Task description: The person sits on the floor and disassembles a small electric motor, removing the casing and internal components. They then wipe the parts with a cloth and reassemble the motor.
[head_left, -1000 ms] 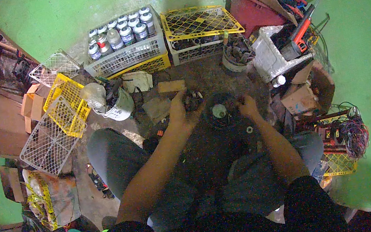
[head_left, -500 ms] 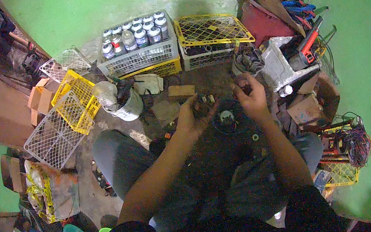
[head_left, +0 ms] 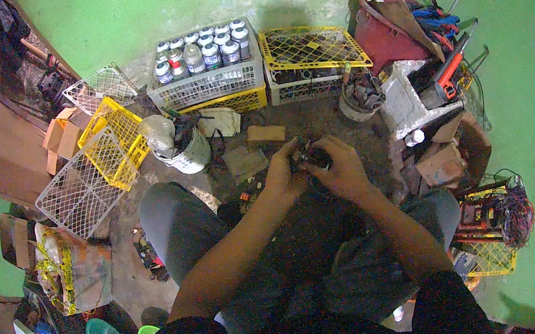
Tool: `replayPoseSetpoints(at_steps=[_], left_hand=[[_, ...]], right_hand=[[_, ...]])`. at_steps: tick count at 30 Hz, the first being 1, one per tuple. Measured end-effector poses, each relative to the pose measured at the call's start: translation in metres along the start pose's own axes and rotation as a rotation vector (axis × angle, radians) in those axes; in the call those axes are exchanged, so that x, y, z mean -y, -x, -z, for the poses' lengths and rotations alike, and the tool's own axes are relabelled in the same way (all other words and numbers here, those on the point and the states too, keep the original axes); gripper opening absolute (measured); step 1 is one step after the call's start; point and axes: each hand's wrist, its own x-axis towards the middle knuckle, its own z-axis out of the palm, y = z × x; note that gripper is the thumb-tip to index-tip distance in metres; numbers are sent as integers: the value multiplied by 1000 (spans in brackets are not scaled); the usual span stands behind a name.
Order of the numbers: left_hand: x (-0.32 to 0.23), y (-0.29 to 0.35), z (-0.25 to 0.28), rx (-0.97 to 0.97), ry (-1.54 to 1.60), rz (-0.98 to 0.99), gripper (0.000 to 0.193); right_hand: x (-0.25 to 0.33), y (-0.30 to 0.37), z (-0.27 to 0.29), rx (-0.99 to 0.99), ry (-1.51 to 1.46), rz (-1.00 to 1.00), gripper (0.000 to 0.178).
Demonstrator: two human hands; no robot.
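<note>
My left hand (head_left: pixel 283 175) and my right hand (head_left: pixel 343 167) meet in front of me, above the floor between my bent knees. Between the fingers of both is a small dark part (head_left: pixel 304 151), with a few light glints on it. The fingers cover much of it, and its kind cannot be made out. Below the hands the ground is dark, and what lies there is hard to see. A tan block (head_left: pixel 266 133) lies just beyond my left hand, beside a flat greyish piece (head_left: pixel 246 163).
Spray cans fill a grey crate (head_left: pixel 206 91) at the back, with a yellow-lidded crate (head_left: pixel 313 48) beside it. White buckets (head_left: pixel 187 155) stand left and right. A red tub (head_left: pixel 382 30), a cardboard box (head_left: pixel 445 163) and tangled wires (head_left: pixel 515 219) sit to the right.
My right hand has come left to meet my left hand, and both now close on the small dark part. The dark round thing with the pale centre is no longer visible. The view has shifted slightly.
</note>
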Motion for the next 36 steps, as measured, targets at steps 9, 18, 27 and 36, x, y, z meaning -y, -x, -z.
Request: replayPoseSetpoints(at_steps=[9, 18, 27, 36], left_hand=[[-5, 18, -21, -88, -96, -32, 28], [-1, 13, -12, -10, -364, -190, 30], [7, -4, 16, 34, -391, -314, 22], [4, -19, 15, -68, 43, -79, 23]], right_hand=[[-2, -7, 9, 146, -222, -169, 20], [-10, -8, 16, 62, -415, -259, 16], [-54, -6, 30, -109, -414, -411, 19], [-193, 60, -32, -114, 15, -652, 26]])
